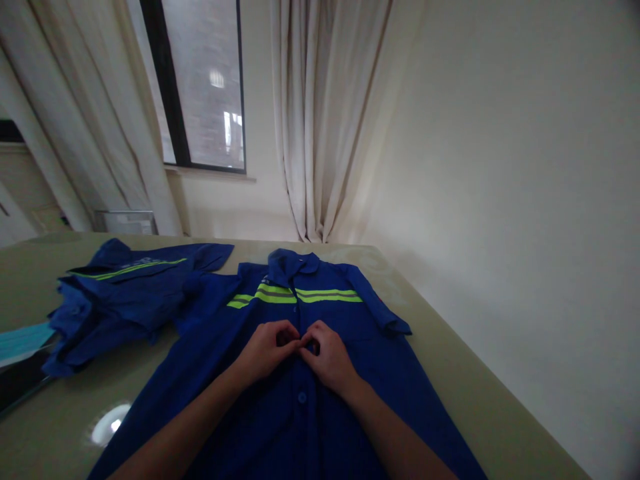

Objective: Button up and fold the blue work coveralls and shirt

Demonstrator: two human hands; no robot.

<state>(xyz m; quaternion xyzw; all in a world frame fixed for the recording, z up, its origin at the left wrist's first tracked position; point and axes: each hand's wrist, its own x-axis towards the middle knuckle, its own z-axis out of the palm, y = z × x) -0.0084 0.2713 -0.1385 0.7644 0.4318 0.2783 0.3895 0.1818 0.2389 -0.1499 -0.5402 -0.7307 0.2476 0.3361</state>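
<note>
A dark blue work shirt (pixel 390 373) with yellow-green reflective stripes lies spread front side up, its collar at the far end. Over its front placket, my left hand (pixel 267 347) and my right hand (pixel 327 353) meet with their fingertips together. Both hands are closed in a pinch on the placket, below the chest stripes. Whether a button is between the fingers is hidden. One blue button (pixel 301 398) shows on the placket nearer to me, below my hands.
Another blue shirt (pixel 120 300) lies crumpled on the glossy table (pixel 500 413) to the left. Beside it are a light blue face mask (pixel 23 341) and a dark flat object (pixel 20 383). A wall (pixel 525 200) runs along the right; curtains (pixel 315 120) and a window (pixel 205 80) are behind.
</note>
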